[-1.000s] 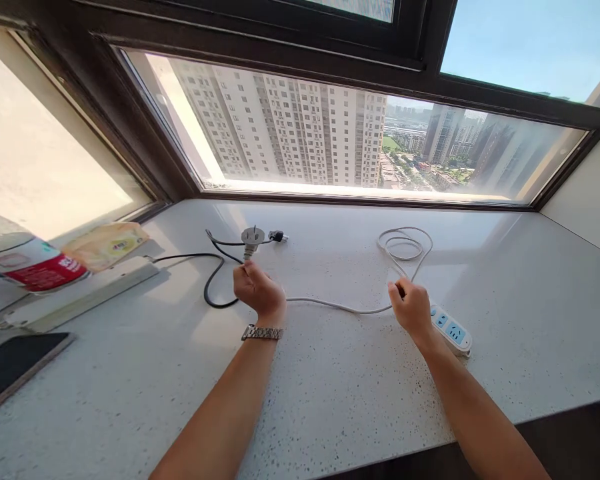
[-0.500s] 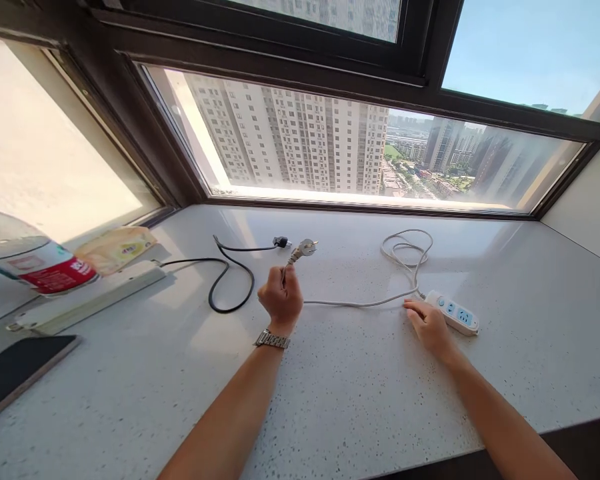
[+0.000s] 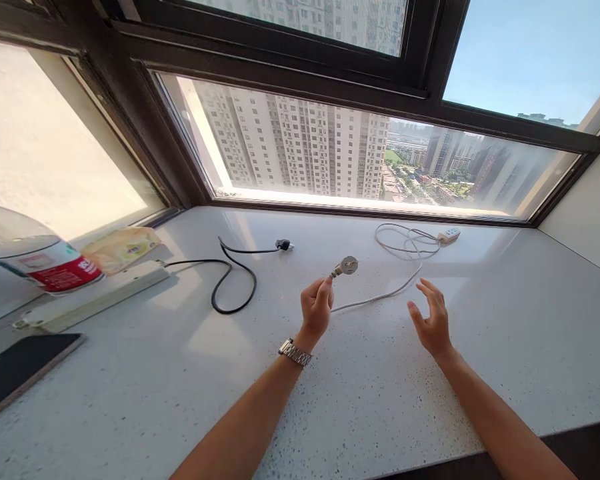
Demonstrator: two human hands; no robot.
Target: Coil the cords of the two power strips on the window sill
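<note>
We read no brand anywhere: the red-and-white label on the clear plastic bottle at the far left carries writing too small to make out, and so does the print on the yellow packet just beside it. Our left hand is raised above the white speckled stone bench, its fingers pinching the white cable just behind the grey three-pin plug, which sticks up and to the right of the hand, clear of the surface. From the hand the thin white cable runs to the right and away into a loose coil, ending at the small white power strip that lies far off near the window frame. Our right hand hovers near the cable with its fingers spread and slightly curled, holding nothing. A silver metal watch sits on the left wrist. To the left a black cord loops across the bench to a long white power strip, partly hidden behind the bottle, and a dark flat slab is cut off at the left edge. Beyond the dark-framed window stand pale tower blocks under a blue sky.
</note>
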